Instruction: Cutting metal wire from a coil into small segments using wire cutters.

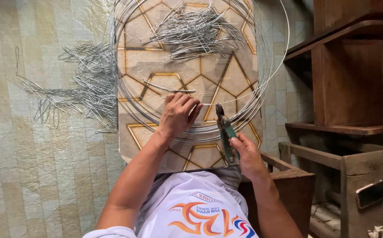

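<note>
on the patterned board (174, 66) lies a big coil of wire (262, 79). the left hand (178, 115) is closed on a wire end near the board's bottom edge. the right hand (244, 152) is wrapped tight round green-handled cutters (224, 130), with the tip at that wire. a snip looks like the step now; it needs a firm squeeze while the wire is kept straight.
</note>
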